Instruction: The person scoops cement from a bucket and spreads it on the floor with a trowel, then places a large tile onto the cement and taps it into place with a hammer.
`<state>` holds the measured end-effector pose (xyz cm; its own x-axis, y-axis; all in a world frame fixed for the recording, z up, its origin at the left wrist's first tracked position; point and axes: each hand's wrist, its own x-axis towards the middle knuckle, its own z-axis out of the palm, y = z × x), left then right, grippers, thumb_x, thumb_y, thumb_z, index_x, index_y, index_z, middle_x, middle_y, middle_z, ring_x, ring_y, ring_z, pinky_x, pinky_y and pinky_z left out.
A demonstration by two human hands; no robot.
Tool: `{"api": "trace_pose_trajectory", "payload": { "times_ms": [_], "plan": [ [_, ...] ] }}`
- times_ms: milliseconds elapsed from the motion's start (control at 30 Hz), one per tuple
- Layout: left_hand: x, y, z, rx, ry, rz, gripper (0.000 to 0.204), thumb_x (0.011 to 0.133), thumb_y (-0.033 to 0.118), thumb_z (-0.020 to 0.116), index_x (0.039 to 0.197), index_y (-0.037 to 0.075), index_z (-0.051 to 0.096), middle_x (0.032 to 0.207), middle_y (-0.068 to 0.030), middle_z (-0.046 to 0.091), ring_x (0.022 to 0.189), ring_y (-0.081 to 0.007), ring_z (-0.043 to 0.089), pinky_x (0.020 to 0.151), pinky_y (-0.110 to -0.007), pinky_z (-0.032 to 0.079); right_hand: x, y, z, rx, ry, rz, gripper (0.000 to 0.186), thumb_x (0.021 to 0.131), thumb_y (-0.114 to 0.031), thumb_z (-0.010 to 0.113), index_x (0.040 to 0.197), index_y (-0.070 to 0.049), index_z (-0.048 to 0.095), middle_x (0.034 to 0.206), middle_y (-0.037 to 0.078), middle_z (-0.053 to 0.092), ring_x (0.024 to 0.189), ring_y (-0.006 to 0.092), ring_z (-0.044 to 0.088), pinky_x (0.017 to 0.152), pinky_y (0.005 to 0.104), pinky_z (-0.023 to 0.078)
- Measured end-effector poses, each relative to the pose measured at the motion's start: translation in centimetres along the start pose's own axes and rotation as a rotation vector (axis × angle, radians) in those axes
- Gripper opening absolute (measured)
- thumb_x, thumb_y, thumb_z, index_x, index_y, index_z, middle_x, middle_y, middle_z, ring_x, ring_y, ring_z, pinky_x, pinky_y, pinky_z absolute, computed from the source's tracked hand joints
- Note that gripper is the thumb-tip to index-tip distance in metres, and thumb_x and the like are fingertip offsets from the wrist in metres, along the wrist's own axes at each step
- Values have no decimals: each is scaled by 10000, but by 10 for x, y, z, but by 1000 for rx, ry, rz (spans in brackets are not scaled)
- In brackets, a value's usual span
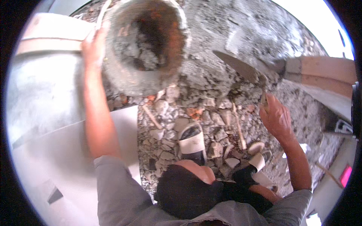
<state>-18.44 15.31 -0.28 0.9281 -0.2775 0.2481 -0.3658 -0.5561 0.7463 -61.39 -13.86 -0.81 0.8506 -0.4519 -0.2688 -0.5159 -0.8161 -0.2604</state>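
My left hand [94, 45] is closed on the left rim of a round, mortar-caked bucket [113, 71], blurred by motion. The bucket's mouth faces me, and grey mortar [145, 56] lies inside on a partly orange wall. Over on the right, my right hand [277, 116] is wrapped round the handle of a pointed trowel [237, 67]. Its grey blade points up and left, toward the bucket, above rough mortar-covered ground. Some space separates the blade from the bucket.
Broken stones and rubble [162, 109] lie around my sandalled feet [191, 143], with wooden sticks [239, 130] among them. A pale smooth slab [75, 165] stands at left. Reddish-brown blocks [324, 73] jut in from the right. A pale wall edge borders the upper left.
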Motion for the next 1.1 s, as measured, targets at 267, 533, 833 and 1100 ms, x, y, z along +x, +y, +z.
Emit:
{"api": "trace_pose_trajectory", "payload": {
  "times_ms": [267,533,833,1100],
  "plan": [
    [-19,29,12,-187,-129,112,368,888,364,641,1021,24,679,673,66,522,633,-38,425,577,-209,373,192,-207,44,23,-114,-269,242,901,-135,459,1066,25,535,955,186,671,835,294,682,720,385,552],
    [-13,34,16,-255,-145,38,339,898,309,638,1018,-7,666,743,46,586,694,-37,465,623,-202,400,173,-209,17,-420,-351,-659,265,934,-108,424,1110,84,472,936,192,661,803,258,682,624,360,569],
    [-14,37,19,-261,-147,-35,375,874,327,658,1011,-22,659,760,14,604,719,-63,483,676,-223,426,174,-227,21,-523,-467,-545,452,935,-143,469,1306,102,391,983,188,661,842,264,683,685,341,569],
    [-21,54,30,-233,-99,-20,371,872,352,656,992,1,672,750,-43,643,708,-82,525,677,-250,454,180,-233,10,-496,-339,-457,392,918,-163,502,1233,69,486,980,173,675,878,258,683,667,356,564]
  ]
}}
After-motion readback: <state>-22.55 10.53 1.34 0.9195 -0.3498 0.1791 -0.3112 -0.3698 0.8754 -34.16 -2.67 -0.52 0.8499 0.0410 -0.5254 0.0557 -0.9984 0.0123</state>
